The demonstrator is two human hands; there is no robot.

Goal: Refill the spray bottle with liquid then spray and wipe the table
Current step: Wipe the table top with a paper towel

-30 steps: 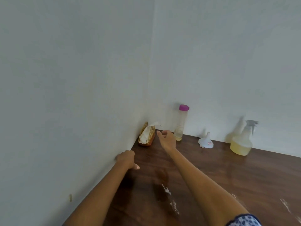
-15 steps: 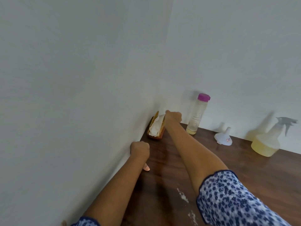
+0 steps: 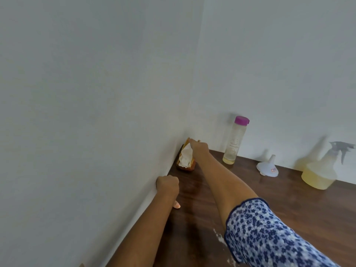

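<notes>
The right hand (image 3: 199, 148) reaches into the far corner of the brown table (image 3: 289, 205), its fingers curled over the top of the white tissue (image 3: 185, 157) that stands in a woven holder (image 3: 189, 166); whether they actually pinch the tissue cannot be told. The left hand (image 3: 167, 185) is closed in a loose fist, pressed against the wall at the table's left edge, at about 7 o'clock from the holder. At 3 o'clock from the holder stands a clear bottle (image 3: 234, 143) with a purple cap, then a small white funnel (image 3: 268, 167), mouth down. The spray bottle (image 3: 320, 170), holding yellowish liquid, sits farthest right against the back wall, well apart from both hands.
</notes>
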